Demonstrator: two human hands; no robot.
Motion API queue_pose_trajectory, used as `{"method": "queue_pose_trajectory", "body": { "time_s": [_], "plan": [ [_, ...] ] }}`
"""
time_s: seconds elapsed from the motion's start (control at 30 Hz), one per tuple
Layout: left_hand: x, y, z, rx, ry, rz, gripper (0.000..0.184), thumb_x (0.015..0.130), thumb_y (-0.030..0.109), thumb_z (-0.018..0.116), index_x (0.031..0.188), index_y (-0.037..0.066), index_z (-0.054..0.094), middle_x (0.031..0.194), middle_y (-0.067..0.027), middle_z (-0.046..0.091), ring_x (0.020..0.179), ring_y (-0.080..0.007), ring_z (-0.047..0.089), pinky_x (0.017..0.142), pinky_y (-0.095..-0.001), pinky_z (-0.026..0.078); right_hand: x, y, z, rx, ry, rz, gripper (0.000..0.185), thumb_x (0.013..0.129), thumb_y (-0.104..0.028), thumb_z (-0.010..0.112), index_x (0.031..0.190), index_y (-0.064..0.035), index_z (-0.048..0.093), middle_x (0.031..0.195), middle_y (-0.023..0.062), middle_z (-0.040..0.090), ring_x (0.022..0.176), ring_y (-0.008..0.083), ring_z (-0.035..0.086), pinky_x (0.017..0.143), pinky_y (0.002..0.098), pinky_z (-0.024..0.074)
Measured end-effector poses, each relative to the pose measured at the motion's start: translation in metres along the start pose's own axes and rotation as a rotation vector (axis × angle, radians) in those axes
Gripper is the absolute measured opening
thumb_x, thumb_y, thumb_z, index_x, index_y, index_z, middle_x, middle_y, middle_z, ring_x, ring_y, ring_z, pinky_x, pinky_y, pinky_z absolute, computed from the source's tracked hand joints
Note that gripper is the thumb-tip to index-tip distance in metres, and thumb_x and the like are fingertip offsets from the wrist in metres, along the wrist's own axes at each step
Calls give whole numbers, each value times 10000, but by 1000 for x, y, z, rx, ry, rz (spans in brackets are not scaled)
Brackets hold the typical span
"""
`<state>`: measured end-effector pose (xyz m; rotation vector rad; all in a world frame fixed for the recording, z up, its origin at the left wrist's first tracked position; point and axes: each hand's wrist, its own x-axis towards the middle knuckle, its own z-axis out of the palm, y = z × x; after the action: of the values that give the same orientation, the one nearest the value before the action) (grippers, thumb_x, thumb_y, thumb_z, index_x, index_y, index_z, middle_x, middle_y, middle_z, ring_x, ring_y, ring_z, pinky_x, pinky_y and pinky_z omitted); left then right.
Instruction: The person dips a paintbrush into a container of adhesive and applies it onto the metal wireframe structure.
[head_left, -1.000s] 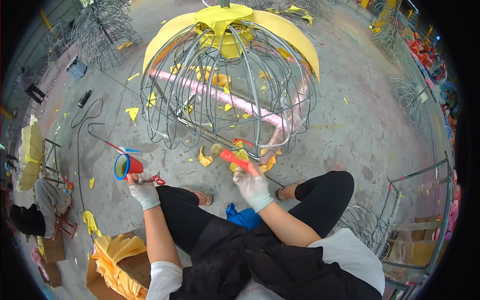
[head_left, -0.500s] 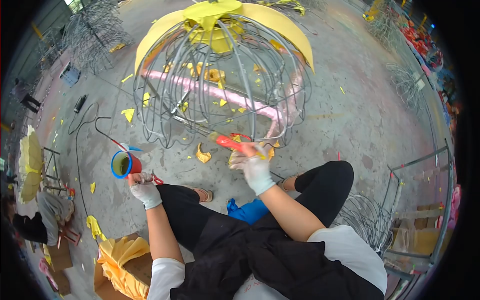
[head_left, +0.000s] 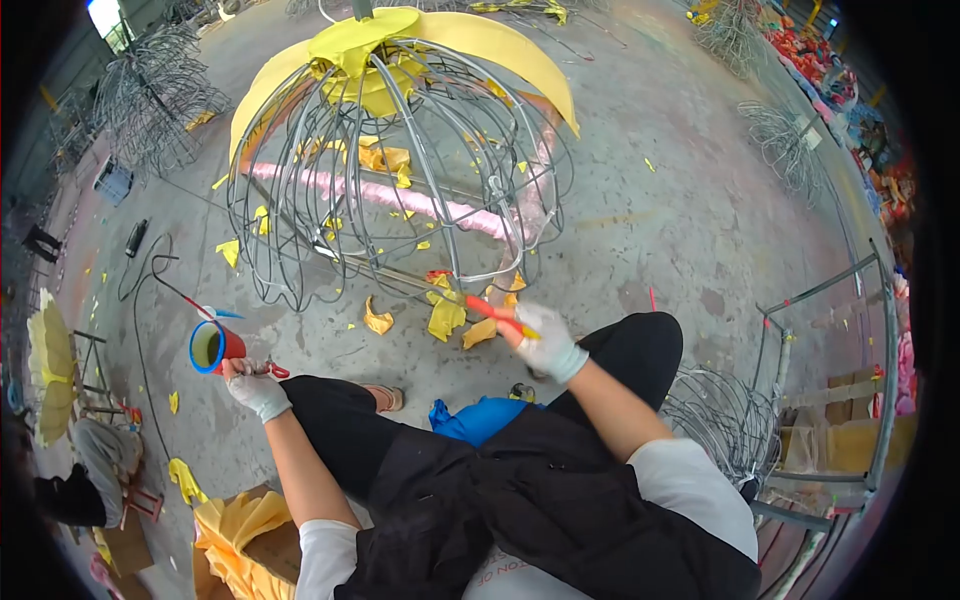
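My left hand, in a whitish glove, is closed on a red cup with a blue rim, tilted so that its greenish inside shows. A small red-handled tool, perhaps scissors, shows beside the same hand. In my gloved right hand is a paintbrush with a red handle, its bristles pointing left toward the lower edge of the wire frame. That dome-like frame of grey wires carries yellow fabric over its top. A pink-wrapped bar runs through it.
Yellow and orange scraps lie on the concrete floor. A cardboard box with orange fabric stands at lower left, a metal rack at right. Another person sits at far left. More wire frames stand behind.
My right hand with the paintbrush has moved right and slightly down, away from the frame. The whole view has shifted, so the frame and the cup appear farther left.
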<state>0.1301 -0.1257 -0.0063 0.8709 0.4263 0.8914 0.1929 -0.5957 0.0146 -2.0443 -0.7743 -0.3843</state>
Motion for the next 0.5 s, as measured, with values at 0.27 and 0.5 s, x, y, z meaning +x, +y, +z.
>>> {"method": "queue_pose_trajectory", "body": {
  "time_s": [0.27,0.5],
  "plan": [
    [-6,4,-17,-32,-37,14,364,964,260,466,622,165,386,534,39,350,469,-109,322,487,-259,318,63,-16,-49,-232,-116,-519,201,770,-40,683,970,-29,666,863,79,643,631,255,581,573,310,481],
    [-11,-3,-5,-50,-59,-22,361,965,268,465,627,168,388,535,39,351,477,-105,325,494,-259,321,127,-10,-65,-159,-142,-445,213,743,1,676,954,-27,665,792,74,630,613,239,572,574,303,479]
  ]
}}
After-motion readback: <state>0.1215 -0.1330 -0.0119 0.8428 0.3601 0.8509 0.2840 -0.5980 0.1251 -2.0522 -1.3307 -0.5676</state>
